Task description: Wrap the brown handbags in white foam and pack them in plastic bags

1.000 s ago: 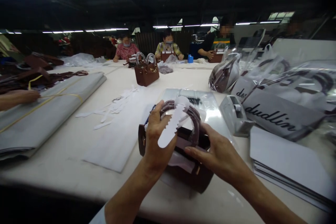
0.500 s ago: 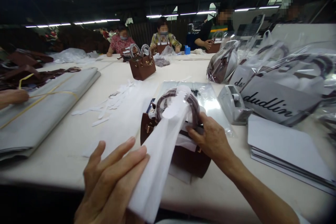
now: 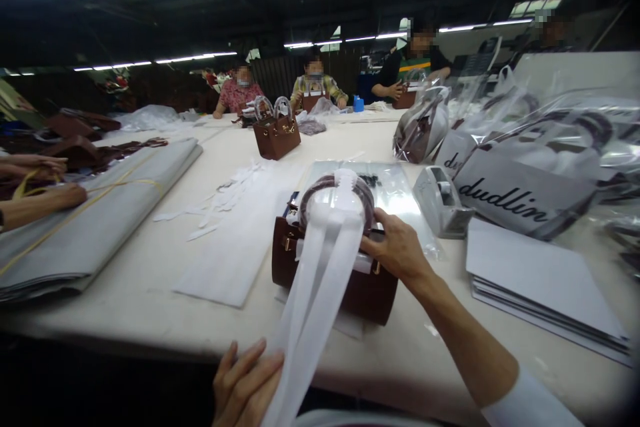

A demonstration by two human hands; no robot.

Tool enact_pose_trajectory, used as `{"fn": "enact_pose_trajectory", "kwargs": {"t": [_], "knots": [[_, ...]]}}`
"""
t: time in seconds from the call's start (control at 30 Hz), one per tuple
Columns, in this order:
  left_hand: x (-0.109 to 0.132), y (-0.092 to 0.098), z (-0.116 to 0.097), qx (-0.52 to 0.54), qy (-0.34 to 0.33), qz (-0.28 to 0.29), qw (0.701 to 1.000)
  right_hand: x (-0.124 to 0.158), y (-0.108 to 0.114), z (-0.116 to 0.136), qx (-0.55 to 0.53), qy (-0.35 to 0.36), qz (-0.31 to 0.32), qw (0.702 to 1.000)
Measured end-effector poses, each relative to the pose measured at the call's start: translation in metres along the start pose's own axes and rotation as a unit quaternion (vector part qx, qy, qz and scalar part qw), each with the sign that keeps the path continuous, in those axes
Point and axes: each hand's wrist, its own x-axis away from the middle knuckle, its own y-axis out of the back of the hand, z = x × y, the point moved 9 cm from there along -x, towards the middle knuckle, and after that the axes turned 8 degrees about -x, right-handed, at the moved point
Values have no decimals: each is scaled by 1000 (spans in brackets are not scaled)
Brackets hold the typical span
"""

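Observation:
A dark brown handbag (image 3: 370, 293) stands at the table's front, its round handles (image 3: 367, 197) covered in clear wrap. Looped through the handles, a long white strip of thin, soft-looking material (image 3: 325, 267) runs down toward me in two lengths. At the lower left, my left hand (image 3: 250, 380) is closed at the strip's near end, its thumb hidden. My right hand (image 3: 400, 247) grips the bag's upper right side by the foot of the handle. Under and behind the bag lies a clear plastic bag (image 3: 395, 180).
White sheet (image 3: 215, 280) and paper scraps lie left. Farther left, a co-worker's hands (image 3: 65, 197) touch grey folded sheets (image 3: 110, 213). Right are a tape dispenser (image 3: 445, 207), grey boards (image 3: 540, 280) and wrapped bags (image 3: 525, 187). Another brown handbag (image 3: 277, 137) stands ahead; several people sit beyond.
My left hand has moved down toward me, drawing the white strip longer, and its two lengths now show apart. My right hand stays at the bag. A second co-worker's hand appears at left.

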Motion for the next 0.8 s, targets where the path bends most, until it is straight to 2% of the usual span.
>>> {"fn": "enact_pose_trajectory", "kwargs": {"t": [0.07, 0.13, 0.17, 0.2, 0.3, 0.37, 0.47, 0.63, 0.73, 0.8], "knots": [[0, -9, 6, 17, 42, -7, 999, -10, -3, -6, 4, -28, 31, 999], [-4, -17, 18, 22, 91, -33, 995, -20, -2, -10, -3, -38, 34, 999], [-7, -25, 22, 19, 101, -29, 994, -24, -2, -12, -8, -42, 37, 998], [-10, -37, 22, 13, 92, -7, 996, -28, -2, -14, -13, -45, 41, 998], [-16, -80, 10, -31, -7, 103, 994, -36, -3, -20, -26, -49, 54, 997], [-18, -95, 2, -58, -58, 114, 990, -40, -3, -25, -31, -56, 61, 996], [-35, -93, -4, -65, -84, 62, 992, -47, -3, -34, -44, -76, 79, 993], [-95, -61, -29, -32, -99, -24, 994, -61, -15, -47, -105, -110, 168, 974], [-115, -53, -30, 15, -105, -18, 994, -69, -22, -57, -124, -135, 200, 963], [-107, -54, -14, 33, -81, -3, 996, -74, -25, -64, -122, -151, 209, 959]]}}
